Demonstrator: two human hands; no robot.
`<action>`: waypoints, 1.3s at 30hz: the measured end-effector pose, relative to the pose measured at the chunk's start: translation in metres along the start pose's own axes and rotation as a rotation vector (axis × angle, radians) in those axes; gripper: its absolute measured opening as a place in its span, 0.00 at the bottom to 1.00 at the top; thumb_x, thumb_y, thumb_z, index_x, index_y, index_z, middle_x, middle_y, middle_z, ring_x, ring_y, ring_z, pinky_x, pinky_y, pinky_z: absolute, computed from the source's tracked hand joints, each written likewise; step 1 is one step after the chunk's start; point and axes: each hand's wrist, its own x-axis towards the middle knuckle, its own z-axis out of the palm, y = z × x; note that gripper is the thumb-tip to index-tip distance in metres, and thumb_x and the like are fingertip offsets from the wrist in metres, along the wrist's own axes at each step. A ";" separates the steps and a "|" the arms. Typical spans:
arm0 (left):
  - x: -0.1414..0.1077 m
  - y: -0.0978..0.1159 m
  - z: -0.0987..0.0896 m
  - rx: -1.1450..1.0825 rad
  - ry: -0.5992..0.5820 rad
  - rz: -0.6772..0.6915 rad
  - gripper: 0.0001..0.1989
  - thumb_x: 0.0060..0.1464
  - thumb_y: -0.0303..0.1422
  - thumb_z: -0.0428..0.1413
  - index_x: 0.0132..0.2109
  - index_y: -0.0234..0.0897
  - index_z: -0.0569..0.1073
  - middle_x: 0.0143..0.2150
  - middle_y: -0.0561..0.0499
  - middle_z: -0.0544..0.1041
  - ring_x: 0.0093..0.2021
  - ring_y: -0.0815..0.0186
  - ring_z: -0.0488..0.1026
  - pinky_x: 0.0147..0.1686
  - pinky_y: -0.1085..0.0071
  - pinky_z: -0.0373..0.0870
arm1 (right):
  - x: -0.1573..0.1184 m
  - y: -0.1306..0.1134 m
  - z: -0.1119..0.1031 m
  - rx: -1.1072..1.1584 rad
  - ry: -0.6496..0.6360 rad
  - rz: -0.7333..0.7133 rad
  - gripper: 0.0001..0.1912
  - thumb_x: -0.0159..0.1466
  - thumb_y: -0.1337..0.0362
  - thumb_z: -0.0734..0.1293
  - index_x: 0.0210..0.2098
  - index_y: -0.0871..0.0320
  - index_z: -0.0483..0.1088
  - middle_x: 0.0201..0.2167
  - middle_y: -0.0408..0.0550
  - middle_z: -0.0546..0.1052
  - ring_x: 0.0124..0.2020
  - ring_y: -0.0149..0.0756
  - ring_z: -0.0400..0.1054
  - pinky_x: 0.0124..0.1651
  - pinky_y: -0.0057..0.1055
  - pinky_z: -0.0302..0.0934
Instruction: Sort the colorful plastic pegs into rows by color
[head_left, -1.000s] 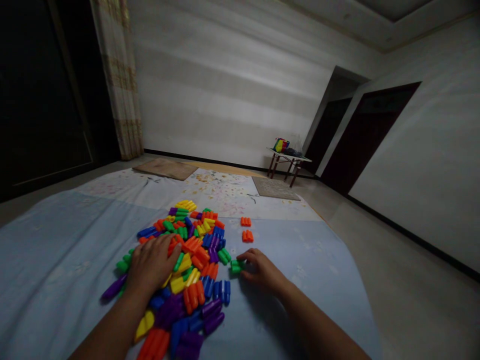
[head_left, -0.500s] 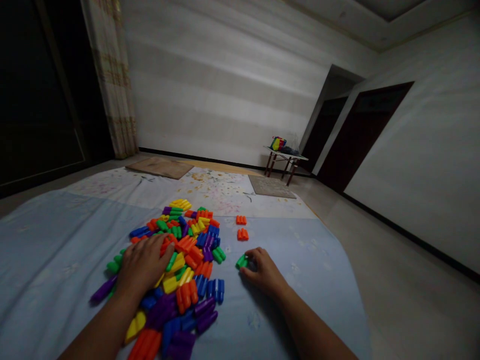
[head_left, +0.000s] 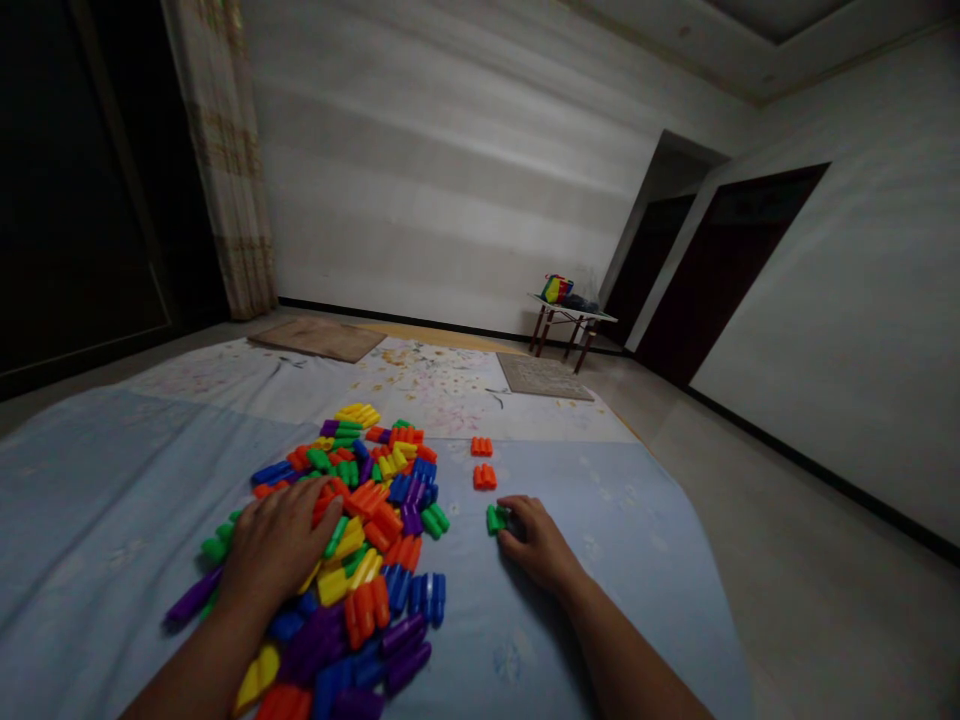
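Note:
Bright plastic building blocks shaped like joined tubes lie in a loose pile [head_left: 367, 540] in green, yellow, blue, purple and orange. My left hand [head_left: 277, 535] rests on the left side of this pile. Its fingers curl and the thumb is bent in around an orange block [head_left: 327, 496]; the fingertips are partly hidden. To the right of the pile, low over the blue cloth, my right hand [head_left: 536, 540] pinches a green block [head_left: 495, 519] between thumb and fingers. Beyond it, two orange blocks lie in a column, a nearer one [head_left: 485, 477] and a farther one [head_left: 481, 447].
A light blue and white flowered cloth [head_left: 600, 520] covers the surface under the blocks. At its far side lie a brown board [head_left: 319, 339] and a greyish board [head_left: 541, 376]. A small table [head_left: 574, 311] with a colourful bag [head_left: 556, 289] stands near the wall.
My right hand has shifted slightly right with the green block, which is now turned more upright below the two orange blocks. My left hand stays on the pile; the view has tilted a little.

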 end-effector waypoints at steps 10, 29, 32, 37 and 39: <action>-0.001 -0.002 0.003 0.002 0.004 -0.020 0.25 0.54 0.44 0.41 0.52 0.35 0.69 0.52 0.43 0.71 0.54 0.51 0.64 0.54 0.53 0.54 | 0.002 0.006 0.005 0.033 0.009 0.001 0.16 0.58 0.65 0.64 0.47 0.55 0.68 0.42 0.49 0.74 0.42 0.37 0.66 0.48 0.35 0.61; -0.003 0.008 -0.009 0.025 -0.009 -0.021 0.25 0.56 0.44 0.39 0.51 0.35 0.69 0.52 0.43 0.71 0.52 0.53 0.65 0.53 0.55 0.55 | 0.001 0.011 0.008 -0.010 0.072 -0.004 0.11 0.59 0.63 0.64 0.41 0.57 0.71 0.37 0.49 0.74 0.40 0.38 0.66 0.46 0.36 0.61; -0.002 0.005 -0.004 0.027 -0.011 -0.022 0.25 0.56 0.44 0.39 0.51 0.36 0.69 0.52 0.44 0.71 0.53 0.52 0.65 0.52 0.54 0.56 | 0.002 0.012 0.009 -0.010 0.087 -0.021 0.12 0.58 0.63 0.64 0.42 0.57 0.71 0.37 0.49 0.74 0.40 0.38 0.66 0.45 0.36 0.61; -0.002 0.006 -0.003 0.029 0.006 -0.032 0.26 0.56 0.45 0.39 0.52 0.35 0.69 0.52 0.43 0.71 0.53 0.52 0.64 0.53 0.54 0.55 | 0.000 0.015 0.007 0.010 0.144 -0.012 0.13 0.59 0.62 0.63 0.43 0.57 0.70 0.37 0.50 0.73 0.38 0.37 0.66 0.43 0.35 0.63; -0.002 0.008 -0.004 0.030 0.002 -0.038 0.25 0.56 0.45 0.39 0.51 0.35 0.69 0.52 0.43 0.71 0.52 0.53 0.65 0.53 0.54 0.55 | -0.002 0.015 0.007 0.017 0.151 -0.032 0.12 0.60 0.62 0.62 0.43 0.57 0.70 0.36 0.49 0.73 0.38 0.37 0.66 0.43 0.35 0.63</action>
